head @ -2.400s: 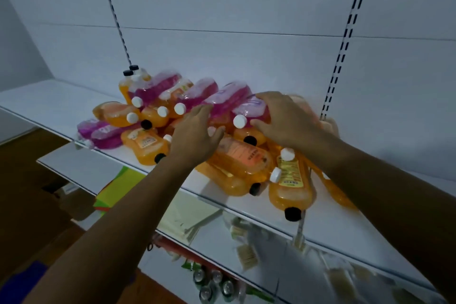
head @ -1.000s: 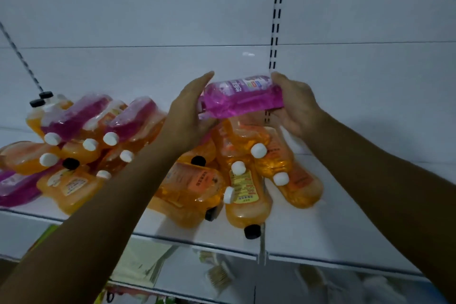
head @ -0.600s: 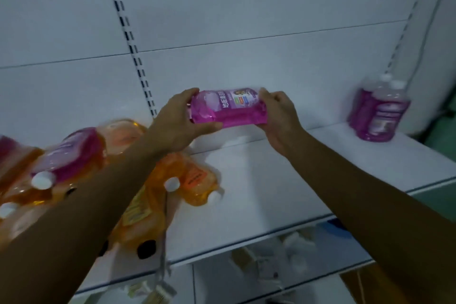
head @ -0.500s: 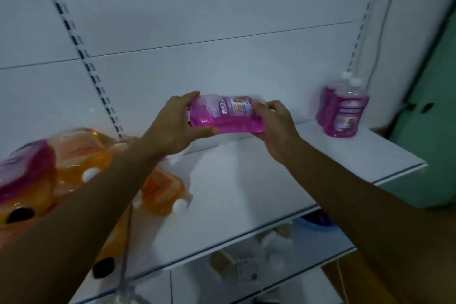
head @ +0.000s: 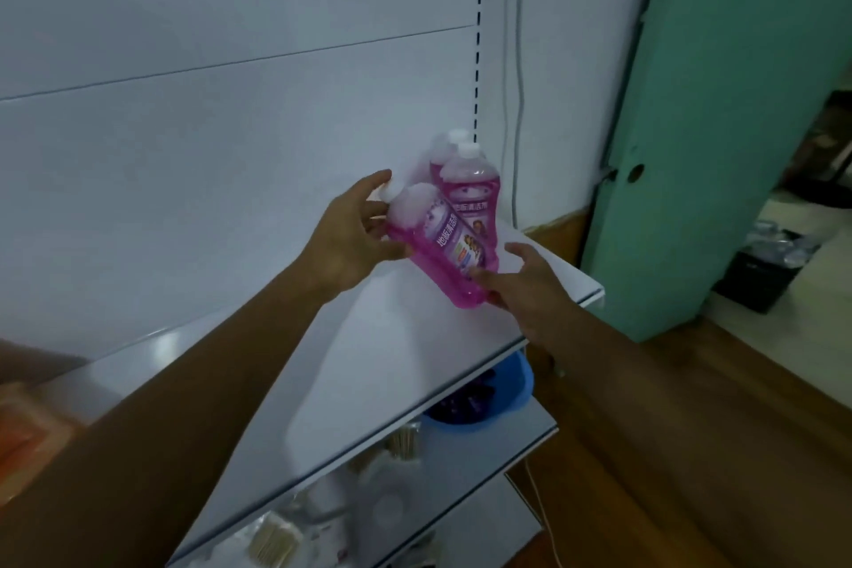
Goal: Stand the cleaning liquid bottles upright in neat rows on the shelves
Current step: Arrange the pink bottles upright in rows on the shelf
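The pink cleaning liquid bottle (head: pixel 440 247) hangs tilted over the far right end of the white shelf (head: pixel 378 364), cap up-left and base down-right, just in front of the two pink bottles (head: pixel 468 182) already standing upright at the back. The left hand (head: pixel 352 240) grips its neck and shoulder with curled fingers; the right hand (head: pixel 530 286) cups the base, fingers only loosely bent (more a support than a grasp). To finish well, I would swing the base down flat onto the shelf beside the standing pair, label forward, then release the neck last so it cannot topple its neighbours.
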